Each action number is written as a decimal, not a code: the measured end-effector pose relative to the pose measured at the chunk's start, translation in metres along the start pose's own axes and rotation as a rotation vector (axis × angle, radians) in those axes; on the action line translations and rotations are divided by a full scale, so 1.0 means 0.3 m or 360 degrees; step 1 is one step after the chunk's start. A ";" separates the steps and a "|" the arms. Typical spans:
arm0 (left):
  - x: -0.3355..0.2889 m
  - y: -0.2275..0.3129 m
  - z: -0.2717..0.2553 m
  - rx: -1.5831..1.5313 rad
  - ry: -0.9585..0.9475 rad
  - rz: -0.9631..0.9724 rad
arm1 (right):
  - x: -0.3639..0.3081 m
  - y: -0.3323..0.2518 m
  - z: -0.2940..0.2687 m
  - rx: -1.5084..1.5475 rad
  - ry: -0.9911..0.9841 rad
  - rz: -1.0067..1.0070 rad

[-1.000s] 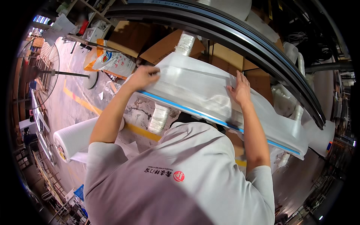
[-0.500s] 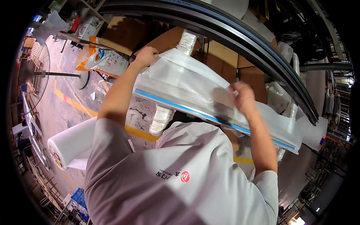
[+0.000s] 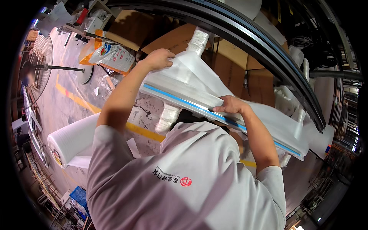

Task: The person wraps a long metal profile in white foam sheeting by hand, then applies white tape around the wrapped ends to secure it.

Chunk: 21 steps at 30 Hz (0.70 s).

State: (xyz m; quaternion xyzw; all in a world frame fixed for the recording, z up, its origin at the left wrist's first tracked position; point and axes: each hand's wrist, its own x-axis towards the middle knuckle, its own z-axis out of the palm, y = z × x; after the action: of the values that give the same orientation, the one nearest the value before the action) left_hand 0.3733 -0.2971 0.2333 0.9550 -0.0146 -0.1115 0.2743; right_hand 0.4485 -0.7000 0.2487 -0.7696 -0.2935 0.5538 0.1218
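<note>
A long bar with a bright blue strip (image 3: 184, 101) lies slantwise in front of me, from upper left to lower right. White foam sheet (image 3: 203, 74) is spread over and beyond it, partly folded onto the bar. At the far left corner of the sheet, my left hand (image 3: 159, 59) has its fingers closed on the foam edge. My right hand (image 3: 233, 105) is over the middle of the bar, thumb and fingers closed on the foam near the blue strip. Wrapped support arms (image 3: 168, 117) run beneath the bar.
Dark metal profiles (image 3: 245, 30) arc across beyond the sheet, with brown cardboard (image 3: 230, 57) below. To the left are a foam roll (image 3: 73, 140), a white and orange sack (image 3: 113, 55) and a standing fan (image 3: 38, 71). A blue crate (image 3: 79, 197) sits at the lower left.
My right hand has come down and left onto the foam by the blue strip. The left hand has shifted slightly right, and the foam now folds differently, with a slanting crease.
</note>
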 end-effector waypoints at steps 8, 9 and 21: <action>-0.046 -0.010 0.003 -0.0173 -0.0659 -0.0435 | 0.064 0.028 -0.021 0.0113 -0.0286 0.0029; -0.049 -0.028 0.011 -0.0187 -0.0645 -0.0448 | 0.075 0.033 -0.023 0.0152 -0.0301 0.0011; -0.073 -0.050 -0.010 -0.0063 -0.0389 -0.0347 | 0.038 -0.037 -0.009 0.0291 -0.0348 0.0035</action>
State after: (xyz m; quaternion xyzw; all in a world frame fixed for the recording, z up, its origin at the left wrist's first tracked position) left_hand 0.3520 -0.2809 0.2325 0.9247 0.0581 -0.2563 0.2756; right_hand 0.4499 -0.6842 0.2464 -0.6936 -0.2447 0.6600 0.1527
